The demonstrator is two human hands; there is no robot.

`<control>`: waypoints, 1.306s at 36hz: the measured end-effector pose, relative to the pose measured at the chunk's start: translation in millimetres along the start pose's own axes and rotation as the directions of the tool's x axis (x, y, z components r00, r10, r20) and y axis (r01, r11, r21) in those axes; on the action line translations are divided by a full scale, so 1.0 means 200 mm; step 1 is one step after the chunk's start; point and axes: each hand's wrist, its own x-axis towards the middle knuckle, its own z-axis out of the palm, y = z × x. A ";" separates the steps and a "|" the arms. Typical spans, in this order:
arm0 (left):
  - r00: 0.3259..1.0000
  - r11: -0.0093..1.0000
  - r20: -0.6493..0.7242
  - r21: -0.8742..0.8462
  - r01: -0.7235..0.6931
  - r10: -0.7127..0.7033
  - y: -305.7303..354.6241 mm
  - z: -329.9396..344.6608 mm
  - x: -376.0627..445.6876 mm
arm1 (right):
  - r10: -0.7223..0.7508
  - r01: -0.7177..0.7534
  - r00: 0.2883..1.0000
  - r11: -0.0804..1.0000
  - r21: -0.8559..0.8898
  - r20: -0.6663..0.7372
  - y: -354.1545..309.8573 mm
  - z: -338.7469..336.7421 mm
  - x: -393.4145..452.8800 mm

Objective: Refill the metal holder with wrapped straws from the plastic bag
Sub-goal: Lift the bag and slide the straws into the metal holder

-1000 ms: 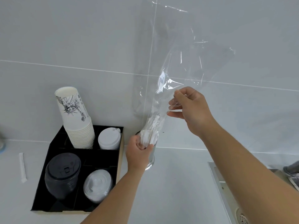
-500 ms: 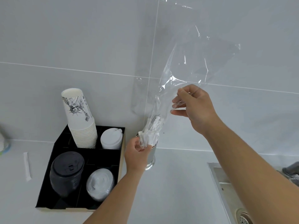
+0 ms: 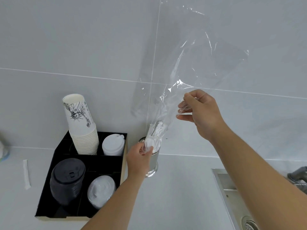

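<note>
The clear plastic bag [image 3: 196,63] (crinkled, nearly emptied) is pinched by the right hand [image 3: 201,112]; white wrapped straws [image 3: 154,138] are gripped by the left hand [image 3: 139,158] at the metal holder [image 3: 153,165].

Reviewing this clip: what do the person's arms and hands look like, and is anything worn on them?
Both forearms are bare as far as the frame shows, with no sleeves in view. The left hand and right hand wear no gloves, and no watch, ring or wristband shows. The fingers are uncovered, with no visible markings.

The right hand [image 3: 201,113] now lifts the clear plastic bag [image 3: 196,67] slightly higher off the white wrapped straws [image 3: 155,135].
</note>
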 end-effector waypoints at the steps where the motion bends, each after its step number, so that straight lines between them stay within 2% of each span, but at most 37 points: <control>1: 1.000 1.000 0.004 0.007 -0.008 0.008 0.00 0.00 0.01 | -0.002 0.002 1.000 1.000 0.001 -0.002 0.00 0.00 0.00; 15: 0.993 0.995 0.094 0.077 0.058 -0.065 -0.02 0.01 0.06 | 0.004 -0.004 1.000 1.000 0.005 -0.010 0.00 -0.04 0.00; 23: 0.993 1.000 0.113 0.016 0.025 -0.027 -0.01 -0.05 0.02 | -0.004 0.005 1.000 1.000 0.028 -0.015 -0.03 -0.05 -0.01; 28: 0.989 0.990 0.104 0.078 -0.114 0.105 0.01 -0.08 0.03 | -0.023 0.024 0.999 0.999 0.034 -0.035 -0.05 -0.09 -0.02; 32: 0.986 0.991 0.127 0.064 -0.117 0.108 0.02 -0.10 0.04 | -0.022 0.024 0.998 0.999 0.040 -0.059 -0.05 -0.15 -0.02; 37: 0.993 0.998 0.109 -0.044 -0.044 0.048 0.03 -0.13 0.01 | -0.024 0.028 0.997 0.998 0.049 -0.080 -0.05 -0.19 -0.04; 47: 0.959 0.941 0.223 -0.245 0.231 -0.177 0.11 -0.22 -0.11 | -0.030 0.035 0.997 0.997 0.068 -0.074 -0.07 -0.19 -0.13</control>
